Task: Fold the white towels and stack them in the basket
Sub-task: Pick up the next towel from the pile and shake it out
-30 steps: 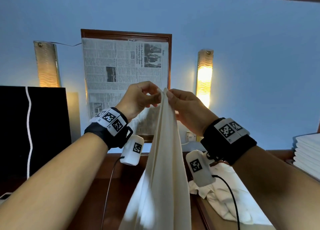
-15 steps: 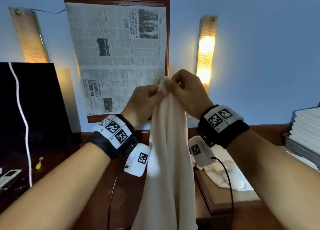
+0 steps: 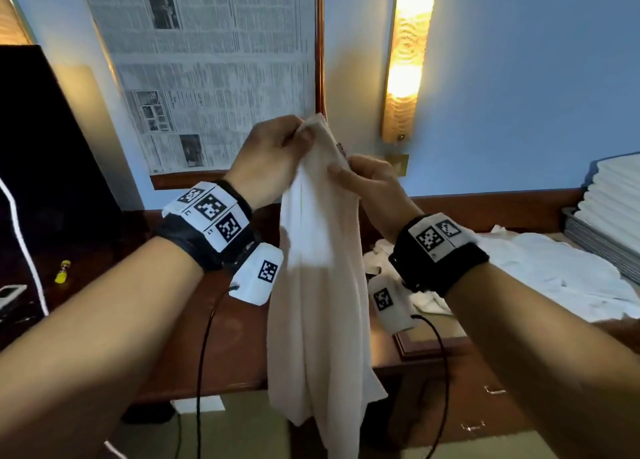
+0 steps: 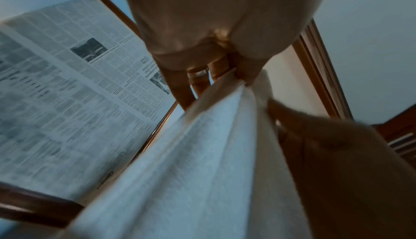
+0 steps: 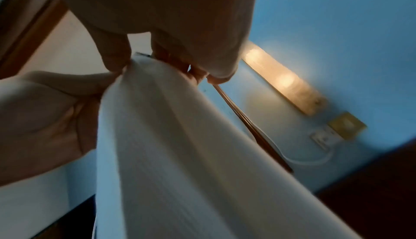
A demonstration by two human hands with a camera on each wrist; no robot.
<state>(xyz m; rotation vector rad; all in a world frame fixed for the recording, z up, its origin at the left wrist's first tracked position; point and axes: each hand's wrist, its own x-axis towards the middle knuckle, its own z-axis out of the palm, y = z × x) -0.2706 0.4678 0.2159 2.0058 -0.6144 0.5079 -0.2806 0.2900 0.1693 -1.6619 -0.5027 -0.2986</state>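
Observation:
A white towel (image 3: 318,285) hangs lengthwise in front of me, bunched at its top. My left hand (image 3: 273,157) pinches the top corner between thumb and fingers. My right hand (image 3: 367,178) pinches the towel's edge a little lower, just to the right. In the left wrist view the towel (image 4: 202,162) runs down from the pinching fingers (image 4: 245,75). The right wrist view shows the towel (image 5: 171,145) caught between thumb and fingers (image 5: 117,59). Folded white towels (image 3: 616,195) are stacked at the far right in a grey basket (image 3: 595,247).
Loose white towels (image 3: 540,271) lie crumpled on the wooden desk (image 3: 214,347) to the right. A black screen (image 3: 45,153) stands at left, with a yellow tube (image 3: 63,271) near it. A framed newspaper (image 3: 214,63) and a lit wall lamp (image 3: 407,56) hang behind.
Both hands have come down with the towel, and the view has tilted down to the desk. The right hand has slid from the top corner to a lower spot on the edge.

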